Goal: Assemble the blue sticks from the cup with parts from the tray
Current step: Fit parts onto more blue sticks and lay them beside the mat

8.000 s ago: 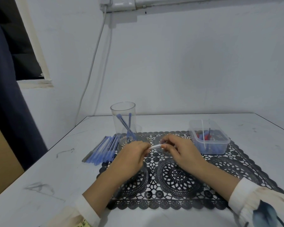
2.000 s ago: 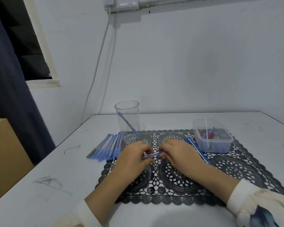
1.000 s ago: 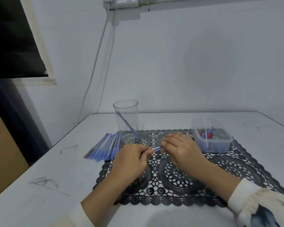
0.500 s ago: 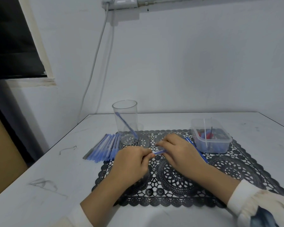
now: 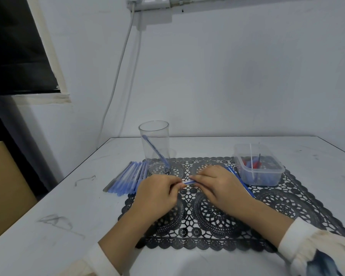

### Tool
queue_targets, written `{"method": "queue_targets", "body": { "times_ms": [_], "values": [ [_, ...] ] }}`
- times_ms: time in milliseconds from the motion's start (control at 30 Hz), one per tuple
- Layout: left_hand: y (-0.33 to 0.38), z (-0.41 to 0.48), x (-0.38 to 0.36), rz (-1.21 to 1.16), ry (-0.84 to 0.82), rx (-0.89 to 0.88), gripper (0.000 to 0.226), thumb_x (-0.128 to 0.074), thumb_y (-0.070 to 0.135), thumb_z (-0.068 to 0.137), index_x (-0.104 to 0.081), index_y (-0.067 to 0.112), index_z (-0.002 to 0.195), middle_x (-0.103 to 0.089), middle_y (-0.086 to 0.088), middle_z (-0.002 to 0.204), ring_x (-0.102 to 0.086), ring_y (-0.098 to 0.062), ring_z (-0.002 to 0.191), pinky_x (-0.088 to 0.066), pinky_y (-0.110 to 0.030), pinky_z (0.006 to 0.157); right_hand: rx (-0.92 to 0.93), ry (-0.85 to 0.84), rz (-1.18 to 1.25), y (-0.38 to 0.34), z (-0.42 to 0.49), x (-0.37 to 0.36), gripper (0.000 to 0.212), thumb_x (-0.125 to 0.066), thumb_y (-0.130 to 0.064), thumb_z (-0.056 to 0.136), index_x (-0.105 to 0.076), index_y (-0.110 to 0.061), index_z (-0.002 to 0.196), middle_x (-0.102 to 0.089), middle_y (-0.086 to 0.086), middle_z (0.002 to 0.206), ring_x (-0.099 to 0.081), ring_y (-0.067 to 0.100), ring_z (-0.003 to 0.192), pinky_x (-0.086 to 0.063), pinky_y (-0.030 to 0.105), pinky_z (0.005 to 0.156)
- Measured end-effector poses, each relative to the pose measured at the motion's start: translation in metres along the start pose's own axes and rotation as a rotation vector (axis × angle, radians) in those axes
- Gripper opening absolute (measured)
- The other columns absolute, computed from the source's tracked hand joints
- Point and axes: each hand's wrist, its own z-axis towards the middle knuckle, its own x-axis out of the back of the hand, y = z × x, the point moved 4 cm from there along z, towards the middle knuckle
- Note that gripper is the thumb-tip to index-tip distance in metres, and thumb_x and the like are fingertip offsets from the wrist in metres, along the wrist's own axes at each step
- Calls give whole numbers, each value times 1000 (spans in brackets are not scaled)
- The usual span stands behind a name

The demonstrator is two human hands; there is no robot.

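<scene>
Both sleeves are cut off at the bottom edge. At mid-frame the left hand (image 5: 157, 193) and right hand (image 5: 217, 186) curl their fingers round the ends of one blue stick (image 5: 188, 182) over the black lace mat (image 5: 207, 232); only its short middle shows. A second stick (image 5: 242, 182) pokes out from behind the right hand. Further up, finished pens (image 5: 127, 177) lie left of the clear cup (image 5: 154, 136), and the tray (image 5: 267, 179) at right holds blurred red and blue bits. Eight seconds ago the cup held several sticks; now one leans inside
</scene>
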Motion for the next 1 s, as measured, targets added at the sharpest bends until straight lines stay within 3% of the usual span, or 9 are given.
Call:
{"method": "queue_targets", "body": {
  "times_ms": [133, 333, 633, 1000],
  "values": [
    [0, 1, 1, 20, 10, -3, 27, -47, 42, 93, -65, 34, 111, -70, 13, 94, -62, -4, 84, -50, -24, 78, 37, 79, 0, 0, -1, 3, 28, -51, -20, 85, -72, -9, 98, -68, 2, 83, -62, 19, 73, -52, 29, 67],
    [-4, 2, 2, 25, -6, 25, 28, -45, 43, 94, -65, 34, 112, -70, 12, 89, -60, -5, 79, -48, -22, 66, 30, 139, -16, 6, -2, 3, 23, -64, -11, 79, -72, -11, 100, -66, 2, 87, -54, 12, 80, -50, 26, 68],
    [-3, 2, 4, 7, 30, -33, 26, -47, 40, 93, -67, 32, 109, -71, 10, 95, -62, -7, 86, -50, -27, 77, -40, -15, 28, 2, 1, 1, 33, -46, -18, 84, -69, -8, 105, -62, 3, 87, -59, 17, 74, -52, 28, 63],
    [-8, 3, 5, 25, 72, -93, 25, -49, 37, 93, -68, 30, 108, -70, 12, 92, -60, -7, 84, -46, -23, 70, -88, -111, 4, 4, 2, -1, 33, -38, -26, 87, -68, -13, 94, -59, -4, 82, -56, 9, 72, -49, 20, 57]
  ]
}}
